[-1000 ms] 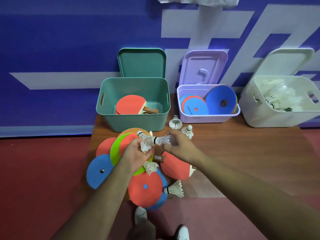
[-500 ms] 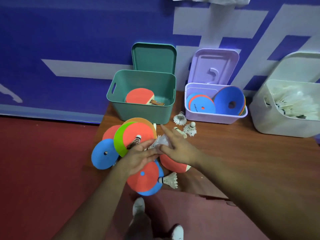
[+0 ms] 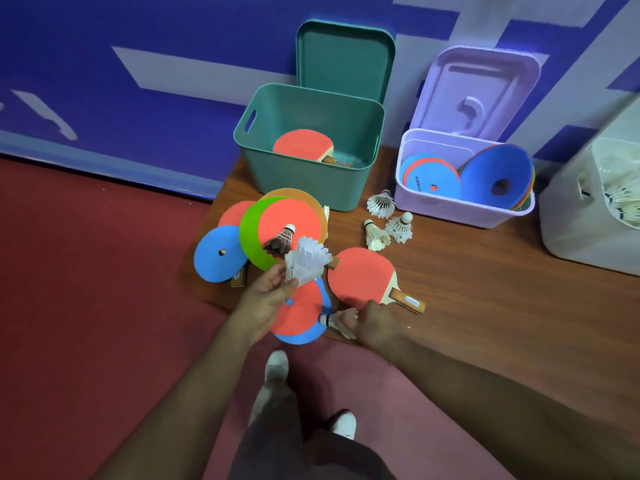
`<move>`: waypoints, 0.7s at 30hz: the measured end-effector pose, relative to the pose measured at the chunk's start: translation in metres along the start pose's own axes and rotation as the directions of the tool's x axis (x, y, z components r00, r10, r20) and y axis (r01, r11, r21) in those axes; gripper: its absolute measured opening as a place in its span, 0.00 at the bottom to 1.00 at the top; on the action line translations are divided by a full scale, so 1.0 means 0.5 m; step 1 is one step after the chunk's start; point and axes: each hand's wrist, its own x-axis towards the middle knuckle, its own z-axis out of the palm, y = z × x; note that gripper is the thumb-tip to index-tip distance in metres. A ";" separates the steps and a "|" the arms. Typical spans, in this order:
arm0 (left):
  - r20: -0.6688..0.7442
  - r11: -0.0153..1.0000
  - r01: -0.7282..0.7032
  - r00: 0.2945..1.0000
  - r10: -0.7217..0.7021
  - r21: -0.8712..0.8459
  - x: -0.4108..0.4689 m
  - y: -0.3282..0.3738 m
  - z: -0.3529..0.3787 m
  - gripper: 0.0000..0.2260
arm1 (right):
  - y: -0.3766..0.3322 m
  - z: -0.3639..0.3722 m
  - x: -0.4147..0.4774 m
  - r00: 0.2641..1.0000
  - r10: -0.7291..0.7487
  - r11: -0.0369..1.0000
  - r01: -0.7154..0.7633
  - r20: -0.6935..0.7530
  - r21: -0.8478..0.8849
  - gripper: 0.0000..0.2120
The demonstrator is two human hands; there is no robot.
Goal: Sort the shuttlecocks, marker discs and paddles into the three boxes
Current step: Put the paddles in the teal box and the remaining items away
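My left hand [image 3: 265, 299] grips a bunch of white shuttlecocks [image 3: 306, 259] above a pile of marker discs [image 3: 287, 223]. A dark shuttlecock [image 3: 281, 239] lies on the red disc there. My right hand [image 3: 375, 322] pinches the feathers of a white shuttlecock [image 3: 334, 321] lying at the wooden board's front edge. A red paddle [image 3: 363, 277] lies just above that hand. Three white shuttlecocks [image 3: 388, 220] lie loose near the purple box [image 3: 460, 209], which holds discs. The green box [image 3: 308, 181] holds a paddle. The white box [image 3: 585, 223] at the right holds shuttlecocks.
The boxes stand along a blue and white wall, with a green lid [image 3: 344, 60] and a purple lid [image 3: 479, 88] leaning behind them. The wooden board [image 3: 485, 282] lies on a red floor. My shoes [image 3: 277, 367] are below the board's front edge.
My right hand let go of the shuttlecocks and dropped to the front edge, onto a lone shuttlecock. My left hand kept the bunch. The camera moved closer and turned left.
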 end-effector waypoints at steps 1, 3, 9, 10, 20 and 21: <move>-0.011 1.000 0.002 1.000 -0.002 -0.002 -0.004 -0.008 -0.005 0.22 | -0.005 0.010 0.003 0.999 0.028 1.000 -0.028 0.024 -0.005 0.27; -0.024 1.000 0.009 1.000 -0.009 -0.011 -0.016 -0.020 -0.013 0.22 | -0.011 0.020 0.010 0.998 0.024 0.999 -0.026 0.062 0.033 0.23; -0.075 1.000 0.003 0.997 -0.005 -0.025 -0.035 -0.026 -0.046 0.21 | 0.006 0.000 0.022 0.999 -0.031 0.976 0.021 0.041 0.217 0.07; -0.087 1.000 0.005 0.996 -0.008 -0.027 -0.033 -0.027 -0.054 0.20 | 0.009 -0.008 0.026 0.999 -0.043 0.968 0.035 0.027 0.249 0.06; -0.066 0.998 0.026 0.998 -0.023 0.049 0.012 0.032 -0.106 0.19 | -0.136 -0.173 0.059 0.777 -0.520 0.758 0.611 -0.354 0.228 0.07; -0.063 0.998 0.022 0.998 -0.018 0.064 0.018 0.044 -0.111 0.20 | -0.158 -0.171 0.061 0.749 -0.576 0.742 0.648 -0.327 0.175 0.06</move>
